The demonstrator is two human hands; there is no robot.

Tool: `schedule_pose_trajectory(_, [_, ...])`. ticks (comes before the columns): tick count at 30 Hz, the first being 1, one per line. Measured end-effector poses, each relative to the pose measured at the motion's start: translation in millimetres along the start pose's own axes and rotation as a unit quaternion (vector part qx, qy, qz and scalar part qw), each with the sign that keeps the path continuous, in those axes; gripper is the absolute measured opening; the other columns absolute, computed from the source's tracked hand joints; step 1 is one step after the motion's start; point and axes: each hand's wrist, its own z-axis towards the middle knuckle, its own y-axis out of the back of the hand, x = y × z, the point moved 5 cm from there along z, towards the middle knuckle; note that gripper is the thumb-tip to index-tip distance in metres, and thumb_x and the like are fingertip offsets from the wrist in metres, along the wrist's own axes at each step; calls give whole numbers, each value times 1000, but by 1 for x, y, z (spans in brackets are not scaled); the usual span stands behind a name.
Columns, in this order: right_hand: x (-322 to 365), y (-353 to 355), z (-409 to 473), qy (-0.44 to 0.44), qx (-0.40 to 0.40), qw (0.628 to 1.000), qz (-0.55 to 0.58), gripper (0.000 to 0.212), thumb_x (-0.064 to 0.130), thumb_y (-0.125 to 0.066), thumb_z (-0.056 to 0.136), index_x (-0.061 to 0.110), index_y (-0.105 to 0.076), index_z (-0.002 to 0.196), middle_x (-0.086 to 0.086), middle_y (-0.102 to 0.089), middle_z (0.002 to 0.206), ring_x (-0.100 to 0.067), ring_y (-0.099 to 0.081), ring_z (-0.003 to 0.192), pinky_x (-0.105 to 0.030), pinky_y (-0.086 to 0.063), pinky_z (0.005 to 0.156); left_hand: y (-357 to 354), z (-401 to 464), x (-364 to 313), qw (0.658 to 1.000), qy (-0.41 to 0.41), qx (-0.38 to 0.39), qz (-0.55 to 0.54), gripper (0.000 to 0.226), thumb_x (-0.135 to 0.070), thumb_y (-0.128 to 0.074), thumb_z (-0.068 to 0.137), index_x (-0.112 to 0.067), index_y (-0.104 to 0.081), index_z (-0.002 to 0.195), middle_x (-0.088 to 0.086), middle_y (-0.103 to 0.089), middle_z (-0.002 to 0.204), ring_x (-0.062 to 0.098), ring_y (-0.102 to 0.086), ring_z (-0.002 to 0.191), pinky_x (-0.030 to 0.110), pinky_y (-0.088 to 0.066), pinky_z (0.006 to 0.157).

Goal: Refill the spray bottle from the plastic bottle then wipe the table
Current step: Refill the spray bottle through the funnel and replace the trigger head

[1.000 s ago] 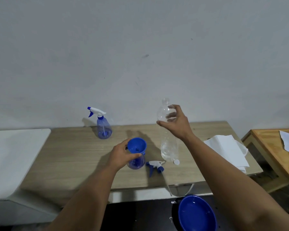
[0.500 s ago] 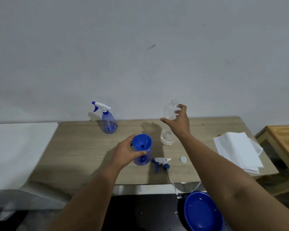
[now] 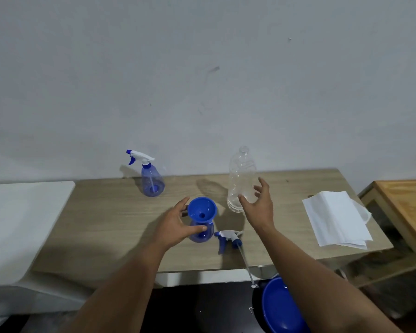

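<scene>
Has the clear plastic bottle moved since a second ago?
Yes. The plastic bottle now stands upright on the table, right of the funnel; earlier it was tilted, held up.

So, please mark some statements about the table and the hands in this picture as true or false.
1. A blue funnel sits in the spray bottle held by the left hand. True.
2. The clear plastic bottle lies on its side. False: it stands upright.
3. The right hand holds the loose spray head. False: the spray head lies on the table.
4. Folded white cloths lie at the table's right end. True.
</scene>
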Motion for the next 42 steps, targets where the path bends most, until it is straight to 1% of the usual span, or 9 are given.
schedule_pose_trajectory(8, [15, -23, -38, 6, 29, 999, 35, 15, 12, -71, 96, 22, -73, 107, 8, -74, 98, -6, -70, 90, -30, -57, 82, -4, 7, 12, 998, -13, 30, 52, 102, -44, -93, 60, -38, -42, 147, -20, -58, 131, 2, -54, 120, 18, -45, 95])
schedule_pose_trajectory(12, [69, -46, -41, 85, 124, 985, -88, 41, 43, -76, 89, 26, -69, 125, 8, -67, 122, -6, -66, 105, -35, -57, 94, -17, 19, 21, 995, -14, 35, 88, 55, -23, -89, 67, -29, -62, 115, -17, -66, 107, 2, -61, 99, 11, -44, 77])
schedule_pose_trajectory(16, [105, -83, -41, 118, 304, 860, -392, 107, 69, -84, 68, 27, -39, 155, -7, -42, 153, -31, -53, 134, -46, -52, 104, -40, 38, 45, 996, -14, 58, 73, 22, 8, -61, 90, -3, -64, 109, 7, -69, 87, 12, -69, 73, 14, -53, 64])
schedule_pose_trajectory(19, [113, -102, -41, 127, 341, 782, -506, 95, 58, -89, 69, 19, -47, 144, -10, -45, 139, -34, -59, 117, -47, -56, 94, -50, 39, 45, 993, 43, 65, -85, 24, 12, -42, 97, -1, -62, 98, 18, -66, 84, 19, -71, 65, 30, -59, 58])
schedule_pose_trajectory(22, [114, -113, -42, 125, 362, 748, -543, 72, 44, -90, 71, 15, -59, 129, -7, -60, 125, -27, -64, 101, -44, -60, 88, -52, 35, 47, 988, 115, 83, -58, 14, -11, -66, 93, -23, -60, 93, -9, -63, 78, -10, -64, 63, 5, -48, 58])
schedule_pose_trajectory(24, [114, -118, -42, 133, 364, 743, -546, 59, 39, -89, 71, 14, -64, 117, -6, -68, 111, -24, -66, 96, -41, -62, 84, -56, 36, 43, 983, 133, 122, -43, 20, -23, -76, 87, -30, -57, 86, -18, -59, 76, -24, -56, 71, -1, -43, 62])
schedule_pose_trajectory(29, [110, -125, -40, 149, 364, 744, -540, 60, 42, -89, 73, 12, -65, 120, -7, -64, 113, -18, -49, 99, -34, -50, 79, -48, 32, 51, 966, 153, 57, -200, 23, 1, -42, 98, -4, -61, 86, 16, -55, 82, 23, -59, 73, 29, -57, 59])
schedule_pose_trajectory(37, [118, -130, -43, 170, 391, 691, -583, 62, 40, -91, 73, 13, -64, 121, -5, -69, 110, -23, -66, 97, -34, -56, 77, -49, 33, 68, 921, 229, 35, -314, 12, -2, -52, 83, 2, -63, 88, 18, -58, 73, 32, -59, 79, 40, -52, 75])
schedule_pose_trajectory(42, [125, -84, -25, 68, 358, 803, -472, 74, 26, -89, 74, 13, -47, 134, -8, -66, 116, -26, -62, 96, -39, -58, 79, -42, 43, 58, 988, 97, 114, -43, 20, -24, -65, 87, -20, -71, 106, 4, -72, 97, 16, -65, 84, 33, -52, 79])
